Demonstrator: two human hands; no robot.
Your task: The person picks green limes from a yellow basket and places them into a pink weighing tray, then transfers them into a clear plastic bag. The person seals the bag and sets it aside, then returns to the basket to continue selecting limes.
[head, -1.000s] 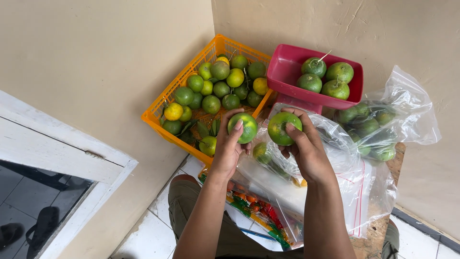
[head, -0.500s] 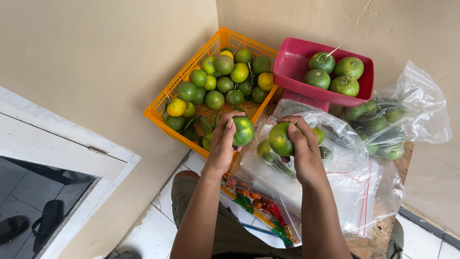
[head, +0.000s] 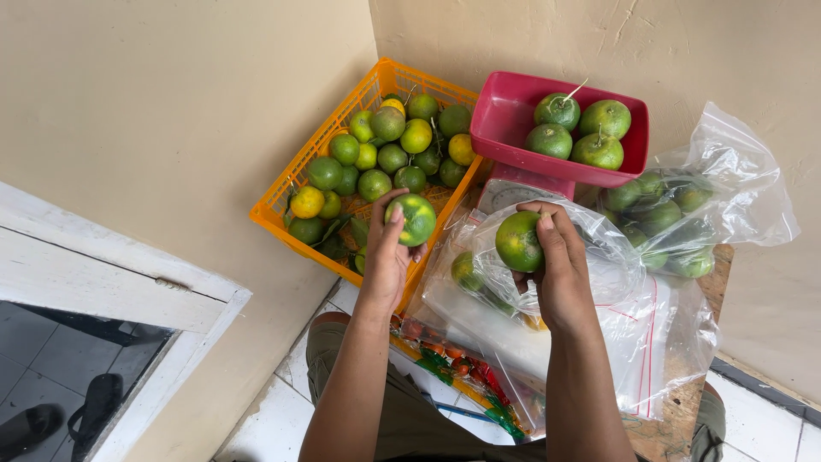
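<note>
Bagging step, it seems: the right hand (head: 560, 265) grips a green orange (head: 519, 241) at the clear bag's (head: 599, 282) mouth, the left hand (head: 389, 248) clutches another orange (head: 416, 219) beside it, over the yellow crate (head: 282, 201).

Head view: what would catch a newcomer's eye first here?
Two hands in the middle, each gripping a green citrus fruit: the left hand holds one fruit over the orange crate of mixed green and yellow fruit, and the right hand holds another fruit at a clear plastic bag. Behind, a red tray holds four green fruits.
</note>
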